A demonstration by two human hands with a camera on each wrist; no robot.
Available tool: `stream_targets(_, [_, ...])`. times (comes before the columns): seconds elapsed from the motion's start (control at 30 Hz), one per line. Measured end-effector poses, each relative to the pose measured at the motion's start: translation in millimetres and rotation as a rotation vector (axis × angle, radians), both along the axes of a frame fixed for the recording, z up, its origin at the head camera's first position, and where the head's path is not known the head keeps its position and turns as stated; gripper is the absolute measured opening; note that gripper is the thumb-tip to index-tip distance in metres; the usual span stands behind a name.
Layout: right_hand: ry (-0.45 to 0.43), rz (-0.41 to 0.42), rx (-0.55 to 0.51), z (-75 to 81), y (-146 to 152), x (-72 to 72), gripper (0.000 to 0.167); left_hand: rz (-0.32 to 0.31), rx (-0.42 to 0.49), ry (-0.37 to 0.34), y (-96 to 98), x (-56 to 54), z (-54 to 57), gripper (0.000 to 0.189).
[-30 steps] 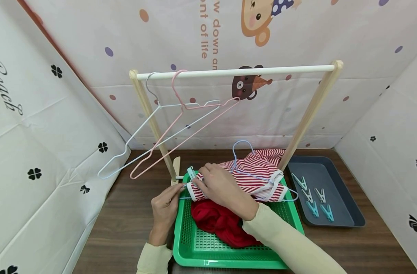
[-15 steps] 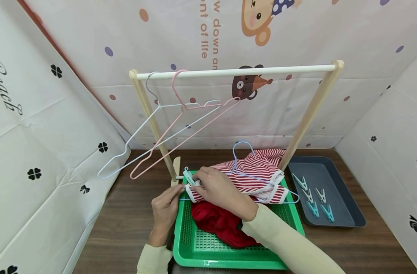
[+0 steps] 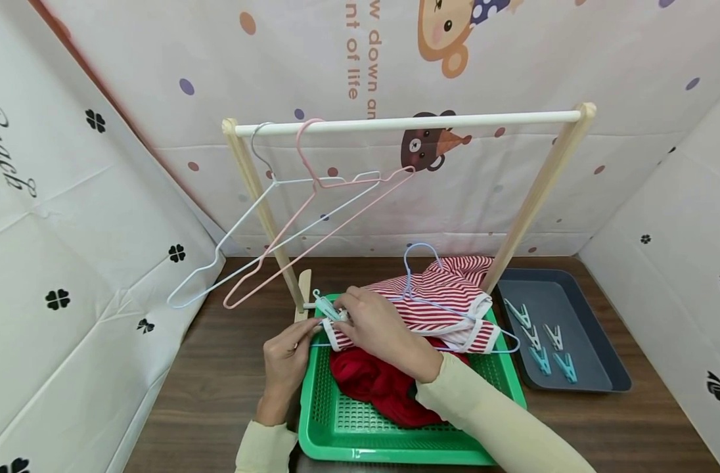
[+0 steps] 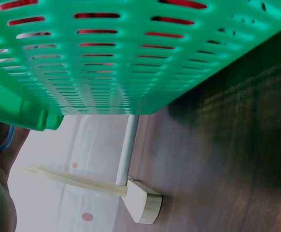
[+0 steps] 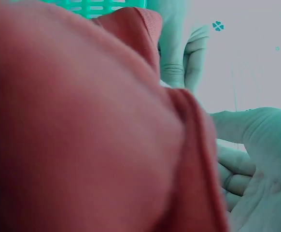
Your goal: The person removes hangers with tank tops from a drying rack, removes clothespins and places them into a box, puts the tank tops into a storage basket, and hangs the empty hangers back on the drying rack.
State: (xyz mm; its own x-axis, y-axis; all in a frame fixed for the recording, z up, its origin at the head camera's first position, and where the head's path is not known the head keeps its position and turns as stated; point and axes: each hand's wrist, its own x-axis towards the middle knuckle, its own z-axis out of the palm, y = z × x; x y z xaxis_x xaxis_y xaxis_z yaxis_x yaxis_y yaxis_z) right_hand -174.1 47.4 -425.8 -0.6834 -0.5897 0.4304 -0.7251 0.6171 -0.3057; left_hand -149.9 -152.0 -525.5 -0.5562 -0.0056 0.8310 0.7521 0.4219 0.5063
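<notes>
A red-and-white striped garment (image 3: 437,299) lies across the back of a green basket (image 3: 395,453), with a blue hanger (image 3: 420,246) at it. My left hand (image 3: 286,358) pinches the hanger's left end beside the white-edged cuff (image 3: 330,334); a blue loop (image 4: 3,140) shows at the fingers in the left wrist view. My right hand (image 3: 379,323) reaches over the garment and pinches a pale blue clothespin (image 3: 326,307) by that cuff. Part of the clothespin is hidden behind the right fingers. Dark red cloth (image 3: 378,387) lies in the basket below.
A wooden rack with a white bar (image 3: 454,122) stands behind. From its left part hang a white hanger (image 3: 242,226) and a pink hanger (image 3: 289,226). On the right, a dark grey tray (image 3: 602,355) holds several clothespins (image 3: 553,336). Patterned sheets surround the brown table (image 3: 212,387).
The clothespin has shifted left and tilted more at the cuff. The hanger's right end has slid slightly right. Both hands have stayed nearly in place.
</notes>
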Motion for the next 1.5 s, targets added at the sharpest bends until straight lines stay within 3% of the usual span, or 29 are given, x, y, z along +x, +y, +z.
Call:
stream_targets(0.23, [-0.019, 0.021, -0.048, -2.3, 2, -0.2, 0.027, -0.055, -0.009, -0.152, -4.5, 0.4, 1.3, 0.034])
stream_targets(0.33, [-0.009, 0.048, -0.057, -2.0, 2, 0.6, 0.026, -0.088, -0.004, -0.184, -4.4, 0.5, 2.9, 0.031])
stream_targets(0.67, [0.02, 0.11, -0.088, 2.5, -1, 4.3, 0.033, -0.155, 0.076, -0.073, -3.3, -3.9, 3.3, 0.03])
stream_targets(0.87, [-0.124, 0.103, -0.093, 8.0, -6, 5.4, 0.049, -0.177, 0.11, -0.054, -2.8, -2.8, 2.3, 0.011])
stream_targets(1.03, [-0.23, 0.117, -0.14, 11.2, -11, 5.7, 0.05, -0.157, 0.091, -0.026, -1.8, -1.8, 4.5, 0.029])
stream_targets(1.13, [-0.235, 0.143, -0.148, 10.5, -14, 6.2, 0.047, -0.153, 0.084, -0.017, -1.7, -1.3, 5.1, 0.032])
stream_targets(1.27, [-0.216, 0.163, -0.167, 8.4, -14, 7.1, 0.043, -0.167, 0.085, -0.017, -2.1, -0.6, 4.6, 0.018])
stream_targets(1.5, [-0.153, 0.24, -0.262, 4.0, -12, 7.4, 0.03, -0.157, 0.082, -0.01, -2.9, -0.5, 2.8, 0.012])
